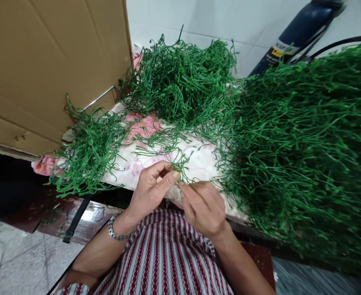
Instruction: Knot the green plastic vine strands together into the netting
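Note:
My left hand (151, 188) pinches a thin green plastic stem (182, 164) between thumb and forefinger, above the floral cloth (200, 162). Close beside it, my right hand (205, 207) has its fingertips pressed together at the lower end of the same stem. Several small branches spread up from my fingertips. Loose green stems lie on the cloth just beyond my hands. The exact point where my right fingers meet the stem is too small to tell.
Green stems form a small pile (90, 153) at left, a larger one (183, 78) at the back and a big mass (306, 151) at right. A cardboard box (54, 53) stands at left. A dark blue bottle (297, 32) leans near the tiled wall.

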